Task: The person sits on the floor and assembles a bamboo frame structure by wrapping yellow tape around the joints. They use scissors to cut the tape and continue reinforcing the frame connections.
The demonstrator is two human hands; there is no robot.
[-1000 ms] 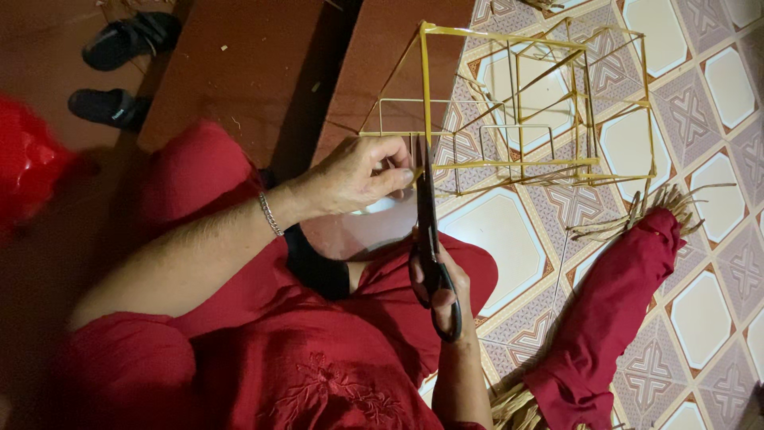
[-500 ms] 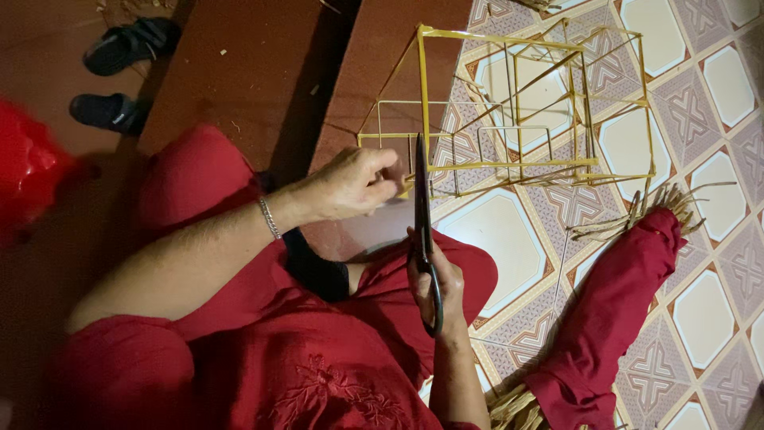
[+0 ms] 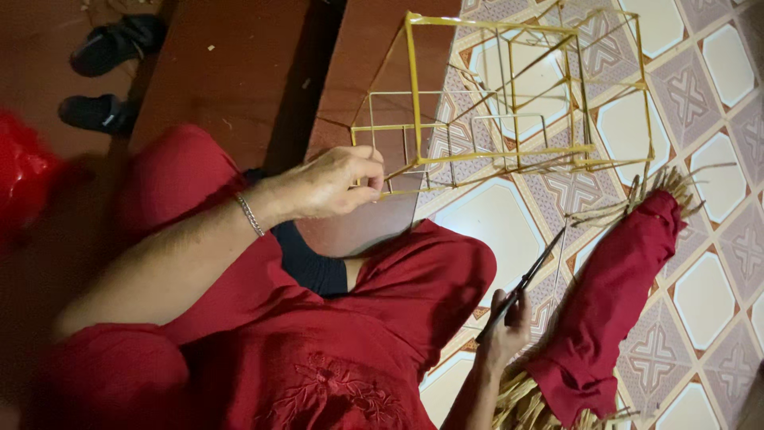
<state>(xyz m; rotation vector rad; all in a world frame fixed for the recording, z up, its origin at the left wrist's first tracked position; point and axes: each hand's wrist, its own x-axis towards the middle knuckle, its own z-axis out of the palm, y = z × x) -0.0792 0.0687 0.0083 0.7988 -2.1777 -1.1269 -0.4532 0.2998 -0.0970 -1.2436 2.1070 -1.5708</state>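
Note:
A yellow stick frame [image 3: 509, 103], an open lattice of thin strips, lies over the tiled floor and a brown wooden surface. My left hand [image 3: 334, 185], with a metal bracelet at the wrist, pinches the frame's near corner. My right hand [image 3: 505, 330] is lower down and holds black-handled scissors [image 3: 529, 275]. Their blades point up and to the right, apart from the frame. The scissor tips lie near a bundle of straw sticks wrapped in red cloth [image 3: 613, 318]. My red-clothed lap fills the lower left.
A patterned tile floor [image 3: 700, 287] spreads on the right. Brown wooden boards [image 3: 231, 72] lie at the top left, with two black sandals [image 3: 111, 44] beside them. Something red and shiny [image 3: 24, 175] sits at the left edge. Loose straw [image 3: 525, 402] lies under the bundle.
My right hand has pulled the scissors down and to the right, away from the frame and toward the red bundle. My left hand keeps its pinch on the frame's corner.

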